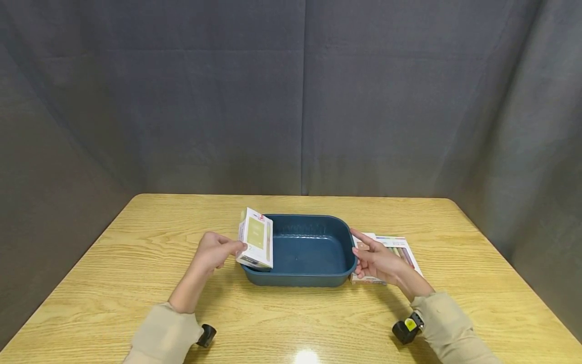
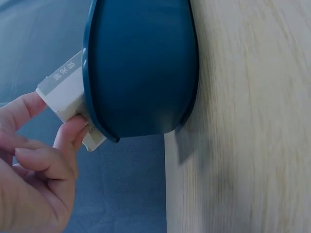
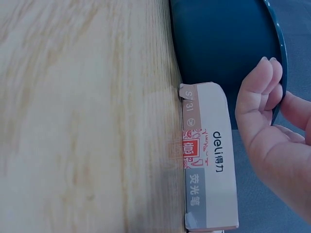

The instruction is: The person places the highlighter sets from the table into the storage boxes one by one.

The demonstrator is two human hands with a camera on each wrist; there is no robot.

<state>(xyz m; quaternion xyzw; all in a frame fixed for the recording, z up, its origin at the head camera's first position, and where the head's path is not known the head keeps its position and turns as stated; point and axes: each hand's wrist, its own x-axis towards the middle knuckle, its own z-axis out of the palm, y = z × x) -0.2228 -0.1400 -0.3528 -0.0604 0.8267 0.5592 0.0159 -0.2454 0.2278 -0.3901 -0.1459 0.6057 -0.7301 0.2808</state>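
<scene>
A dark blue rectangular basin (image 1: 309, 253) stands on the table. At its left end a white highlighter box (image 1: 256, 234) with a yellow-green front leans tilted over the rim, its lower part inside. My left hand (image 1: 218, 249) pinches this box by its outer edge between thumb and fingers; in the left wrist view the box (image 2: 65, 90) sticks out past the rim. On the opposite side my right hand (image 1: 379, 262) grips the basin's right rim, thumb on one side and fingers (image 3: 252, 87) against the outer wall.
Right of the basin, partly under my right hand, lie white highlighter boxes, one (image 3: 211, 160) close beside the basin wall and another with coloured pens (image 1: 402, 252) showing. The wooden table (image 1: 291, 313) ends at a grey curtain (image 1: 204, 126) behind.
</scene>
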